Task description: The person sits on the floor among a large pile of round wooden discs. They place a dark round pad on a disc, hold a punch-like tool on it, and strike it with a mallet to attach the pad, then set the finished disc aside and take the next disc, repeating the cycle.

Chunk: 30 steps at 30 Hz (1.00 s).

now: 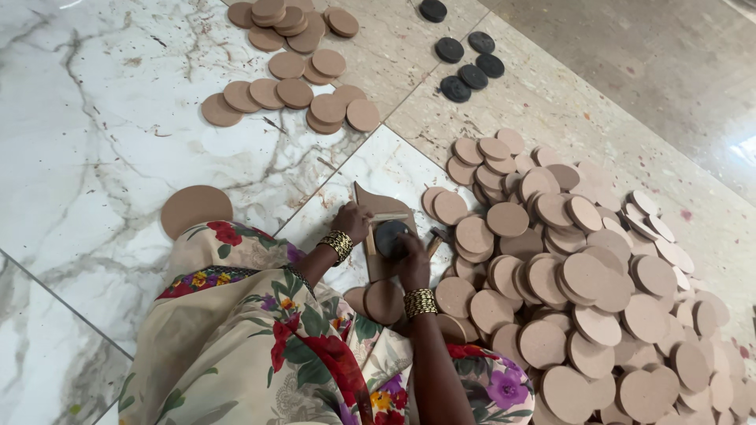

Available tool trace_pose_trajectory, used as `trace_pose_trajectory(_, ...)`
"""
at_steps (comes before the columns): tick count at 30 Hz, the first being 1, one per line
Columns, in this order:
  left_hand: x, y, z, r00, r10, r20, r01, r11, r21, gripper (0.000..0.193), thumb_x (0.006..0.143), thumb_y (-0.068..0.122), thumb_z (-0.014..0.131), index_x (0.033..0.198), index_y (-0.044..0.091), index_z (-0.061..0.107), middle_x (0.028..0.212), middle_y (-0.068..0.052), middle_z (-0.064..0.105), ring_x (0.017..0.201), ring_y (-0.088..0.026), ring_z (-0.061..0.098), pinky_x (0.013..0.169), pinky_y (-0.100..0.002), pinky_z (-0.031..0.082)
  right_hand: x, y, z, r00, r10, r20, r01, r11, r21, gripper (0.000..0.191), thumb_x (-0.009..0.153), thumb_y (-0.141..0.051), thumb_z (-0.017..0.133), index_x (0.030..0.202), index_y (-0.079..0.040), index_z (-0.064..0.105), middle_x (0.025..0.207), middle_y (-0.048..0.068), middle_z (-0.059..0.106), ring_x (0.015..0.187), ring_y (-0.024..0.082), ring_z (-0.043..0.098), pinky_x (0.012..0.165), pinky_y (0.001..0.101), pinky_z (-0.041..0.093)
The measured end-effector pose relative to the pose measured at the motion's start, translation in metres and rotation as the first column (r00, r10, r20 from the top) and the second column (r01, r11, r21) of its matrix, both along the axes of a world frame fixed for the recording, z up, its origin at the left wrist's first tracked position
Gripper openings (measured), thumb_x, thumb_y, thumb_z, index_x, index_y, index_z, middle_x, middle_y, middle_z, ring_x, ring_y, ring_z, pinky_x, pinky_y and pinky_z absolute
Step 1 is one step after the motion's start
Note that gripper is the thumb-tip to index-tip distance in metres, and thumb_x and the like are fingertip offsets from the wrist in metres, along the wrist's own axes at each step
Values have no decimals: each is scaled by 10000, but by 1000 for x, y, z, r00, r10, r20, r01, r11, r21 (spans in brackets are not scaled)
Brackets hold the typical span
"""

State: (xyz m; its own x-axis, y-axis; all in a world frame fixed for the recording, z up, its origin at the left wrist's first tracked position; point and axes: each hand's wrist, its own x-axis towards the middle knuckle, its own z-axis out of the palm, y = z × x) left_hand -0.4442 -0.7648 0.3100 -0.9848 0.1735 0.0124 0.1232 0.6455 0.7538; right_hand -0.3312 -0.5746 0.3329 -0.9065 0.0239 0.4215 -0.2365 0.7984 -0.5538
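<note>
Here, floor of white veined marble tile (102, 142) meets speckled beige stone (630, 86). Left hand (352, 221) pinches a small wooden stick (389, 217); right hand (411, 260) presses closed on a dark disc (389, 236) atop a wooden board (376, 206). Tan disc heap (583, 291) lies right; black discs (468, 63) farther off.

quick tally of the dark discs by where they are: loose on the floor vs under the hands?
Dark discs loose on the floor: 6
Dark disc on the board, between the left hand and right hand: 1
Total dark discs: 7
The tan discs lie heaped and overlapping, too many hidden to count.
</note>
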Motion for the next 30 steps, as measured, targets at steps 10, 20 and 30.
trace_pose_trajectory(10,0,26,2,993,-98,-67,104,991,88,167,873,184,707,1026,140,760,1012,-138,690,1022,-352,670,906,-463,541,-21,37,-44,825,41,563,420,622,-661,522,914,4,621,1424,0,511,1096,213,733,846,249,725,699,345,599)
trace_pose_trajectory(20,-28,26,-1,981,-31,-191,16,996,-83,205,917,185,664,1111,139,713,1097,-178,735,1074,-356,683,969,-477,525,-31,35,-57,888,-98,449,271,901,-339,626,858,-84,734,1456,-40,555,1115,123,676,925,182,699,828,337,576)
trace_pose_trajectory(30,-44,-2,6,980,-171,98,157,979,133,546,708,382,855,1196,200,692,1049,-73,780,999,-229,752,898,-362,587,-34,25,-63,907,-205,367,275,950,-149,652,814,52,711,1434,-120,606,1111,120,591,819,220,664,760,350,593)
